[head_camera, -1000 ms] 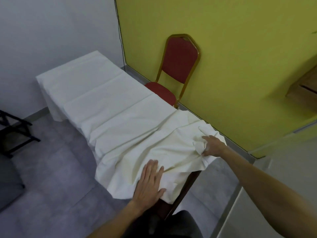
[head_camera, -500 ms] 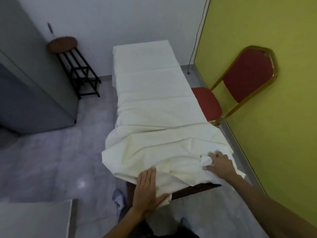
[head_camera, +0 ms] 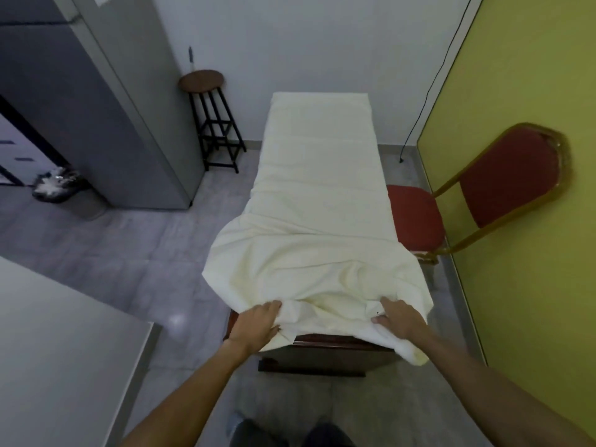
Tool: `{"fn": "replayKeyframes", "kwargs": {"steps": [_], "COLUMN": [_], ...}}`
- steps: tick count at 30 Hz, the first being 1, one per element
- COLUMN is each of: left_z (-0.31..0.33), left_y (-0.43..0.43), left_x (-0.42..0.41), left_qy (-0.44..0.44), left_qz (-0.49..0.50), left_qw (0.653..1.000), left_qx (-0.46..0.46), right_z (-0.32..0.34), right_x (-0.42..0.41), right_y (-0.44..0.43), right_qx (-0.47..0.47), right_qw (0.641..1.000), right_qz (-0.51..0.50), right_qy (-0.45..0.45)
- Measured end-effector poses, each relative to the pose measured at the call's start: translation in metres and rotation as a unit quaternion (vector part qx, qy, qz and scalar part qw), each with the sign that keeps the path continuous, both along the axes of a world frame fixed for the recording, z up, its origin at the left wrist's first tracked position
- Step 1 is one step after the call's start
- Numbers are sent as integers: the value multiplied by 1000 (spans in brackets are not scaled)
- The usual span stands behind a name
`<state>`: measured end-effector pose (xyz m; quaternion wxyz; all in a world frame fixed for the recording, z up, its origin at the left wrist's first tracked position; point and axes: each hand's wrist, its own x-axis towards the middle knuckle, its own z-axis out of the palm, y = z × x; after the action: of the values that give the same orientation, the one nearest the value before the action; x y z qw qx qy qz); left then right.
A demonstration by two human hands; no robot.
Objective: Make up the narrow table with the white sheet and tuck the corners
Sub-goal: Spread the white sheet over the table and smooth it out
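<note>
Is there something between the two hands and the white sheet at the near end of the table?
Nothing visible. The left hand and right hand already rest directly on the white sheet, bunched over the table end.

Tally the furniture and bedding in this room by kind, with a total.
Narrow tables: 1
White sheets: 1
Red chairs: 1
Round stools: 1
Total: 4

One white cloth sheet (head_camera: 317, 227). One narrow dark-wood table (head_camera: 325, 341). One red padded chair with gold metal frame (head_camera: 503, 185). One round wooden stool on black legs (head_camera: 206, 101). Two bare hands: left hand (head_camera: 256, 324), right hand (head_camera: 398, 319).
</note>
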<state>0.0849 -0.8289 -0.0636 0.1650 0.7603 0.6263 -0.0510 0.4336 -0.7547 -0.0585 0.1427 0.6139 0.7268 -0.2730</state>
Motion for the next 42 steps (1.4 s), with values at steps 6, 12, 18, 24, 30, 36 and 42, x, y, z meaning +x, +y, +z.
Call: {"fn": "replayKeyframes", "kwargs": {"steps": [6,12,18,24,30,36,42], "left_z": [14,25,37,52,51,22,1], "left_y": [-18,-43,-51,-32,-22,-55,-82], "left_x": [-22,-64,-80,-43,-39,-41,-40], "left_qy": [7,2,-322,-486,-331,-218,-171], "left_qz": [-45,37,143,189,71,23,-35], "left_qw": [996,991,924,853,938,952,958], "left_qx": [83,127,148,7,-76,-214,-228], "right_z": [10,20,30,30,23,-1,-2], "right_x": [9,16,-14,-84,-138,-146,-114], "right_y": [-7,-23,-51,-51,-64,-86,-97], "right_qx": [4,47,148,180,-2,80,45], "right_qw": [999,992,977,977,994,984,983], "right_qz": [37,53,31,99,107,132,169], "right_qy": [-34,-106,-152,-48,-16,-93,-61]}}
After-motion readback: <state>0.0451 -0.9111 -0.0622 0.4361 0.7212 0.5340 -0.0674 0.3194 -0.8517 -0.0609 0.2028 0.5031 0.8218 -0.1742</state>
